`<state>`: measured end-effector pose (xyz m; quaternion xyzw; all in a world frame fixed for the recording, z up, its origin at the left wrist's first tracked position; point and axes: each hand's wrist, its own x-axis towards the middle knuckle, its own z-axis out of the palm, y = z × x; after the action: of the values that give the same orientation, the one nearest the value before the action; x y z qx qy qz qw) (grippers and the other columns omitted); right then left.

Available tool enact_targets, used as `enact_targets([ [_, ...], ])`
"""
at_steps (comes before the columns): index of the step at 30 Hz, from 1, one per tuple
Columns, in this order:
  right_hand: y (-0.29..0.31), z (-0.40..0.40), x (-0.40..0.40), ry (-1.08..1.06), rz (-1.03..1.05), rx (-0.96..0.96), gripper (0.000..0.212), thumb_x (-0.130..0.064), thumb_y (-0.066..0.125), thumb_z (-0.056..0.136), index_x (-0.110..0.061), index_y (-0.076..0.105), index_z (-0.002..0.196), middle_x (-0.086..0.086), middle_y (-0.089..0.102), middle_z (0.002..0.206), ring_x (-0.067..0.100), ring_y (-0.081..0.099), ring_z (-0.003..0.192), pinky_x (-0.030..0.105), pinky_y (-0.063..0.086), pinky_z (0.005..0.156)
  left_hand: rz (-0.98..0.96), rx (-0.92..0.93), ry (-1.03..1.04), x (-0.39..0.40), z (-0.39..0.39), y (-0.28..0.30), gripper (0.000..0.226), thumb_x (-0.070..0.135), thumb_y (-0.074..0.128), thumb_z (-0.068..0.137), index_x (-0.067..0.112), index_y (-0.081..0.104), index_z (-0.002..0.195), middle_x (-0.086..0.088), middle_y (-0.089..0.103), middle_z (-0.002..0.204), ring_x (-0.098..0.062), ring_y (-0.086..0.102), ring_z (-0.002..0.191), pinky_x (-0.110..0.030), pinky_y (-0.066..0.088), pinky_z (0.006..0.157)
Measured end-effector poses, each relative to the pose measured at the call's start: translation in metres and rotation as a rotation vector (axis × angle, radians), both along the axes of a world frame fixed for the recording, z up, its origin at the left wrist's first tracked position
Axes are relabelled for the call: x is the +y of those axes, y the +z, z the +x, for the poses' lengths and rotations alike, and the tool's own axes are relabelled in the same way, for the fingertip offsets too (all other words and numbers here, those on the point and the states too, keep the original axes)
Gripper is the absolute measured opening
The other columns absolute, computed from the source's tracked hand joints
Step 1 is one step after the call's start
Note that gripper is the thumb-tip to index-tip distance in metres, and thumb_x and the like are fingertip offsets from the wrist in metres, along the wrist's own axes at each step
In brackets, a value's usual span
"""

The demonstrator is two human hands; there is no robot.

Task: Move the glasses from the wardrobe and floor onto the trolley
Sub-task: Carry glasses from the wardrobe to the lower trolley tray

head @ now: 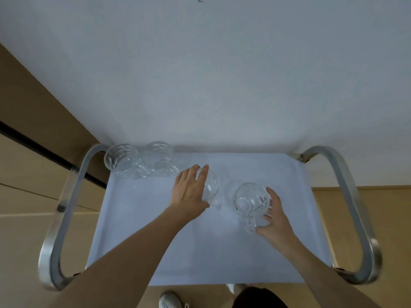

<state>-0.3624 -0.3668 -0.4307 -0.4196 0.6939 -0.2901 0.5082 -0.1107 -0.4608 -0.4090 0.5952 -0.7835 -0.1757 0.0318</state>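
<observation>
Two clear patterned glass mugs stand at the trolley's far left corner, one (pixel 121 160) beside the other (pixel 159 157). My left hand (pixel 190 189) grips a third glass mug (pixel 211 187) from its left side, near the middle of the white trolley top (pixel 155 230). My right hand (pixel 274 216) holds a fourth glass mug (pixel 250 200) from its right side, with the handle pointing towards me. Both held mugs sit low over the trolley top; whether they touch it I cannot tell.
The trolley has curved metal handles at the left (pixel 60 210) and right (pixel 355 207). A white wall rises just behind it. Tan flooring lies on both sides, with a dark strip at the left. My shoes (pixel 170 300) show below the trolley's near edge.
</observation>
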Motion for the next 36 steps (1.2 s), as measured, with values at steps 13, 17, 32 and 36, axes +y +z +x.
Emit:
enact_targets([
  [13,0.018,0.014,-0.078,0.090,-0.082,0.169,0.091,-0.018,0.092,0.058,-0.049,0.042,0.128,-0.019,0.062,0.115,0.011,0.061,0.109,0.036,0.052,0.089,-0.096,-0.248,0.051,-0.069,-0.001,0.005,0.119,0.068,0.075,0.072,0.017,0.014,0.160,-0.013,0.033,0.154,-0.034,0.022,0.146,-0.047,-0.006,0.125],
  [17,0.016,0.020,-0.115,0.106,-0.095,0.170,0.097,-0.020,0.091,0.060,-0.046,0.038,0.137,-0.012,0.060,0.125,0.016,0.059,0.115,0.033,0.050,0.090,-0.101,-0.270,0.095,-0.079,0.002,0.005,0.120,0.072,0.073,0.071,0.016,0.014,0.160,-0.012,0.033,0.154,-0.035,0.018,0.148,-0.050,-0.004,0.125],
  [32,0.005,0.028,-0.169,0.289,-0.138,0.174,0.113,-0.029,0.092,0.061,-0.036,0.028,0.154,-0.003,0.052,0.142,0.018,0.050,0.130,0.035,0.042,0.107,-0.099,-0.252,0.243,-0.079,-0.003,0.000,0.117,0.063,0.078,0.072,0.017,0.016,0.160,-0.011,0.033,0.155,-0.035,0.019,0.149,-0.050,0.004,0.125],
  [36,-0.001,0.032,-0.175,0.339,-0.147,0.178,0.117,-0.029,0.093,0.060,-0.037,0.027,0.155,-0.001,0.051,0.143,0.019,0.050,0.131,0.028,0.039,0.102,-0.106,-0.262,0.216,-0.077,-0.003,0.000,0.115,0.059,0.079,0.074,0.017,0.015,0.161,-0.013,0.030,0.160,-0.033,0.020,0.150,-0.046,0.003,0.126],
])
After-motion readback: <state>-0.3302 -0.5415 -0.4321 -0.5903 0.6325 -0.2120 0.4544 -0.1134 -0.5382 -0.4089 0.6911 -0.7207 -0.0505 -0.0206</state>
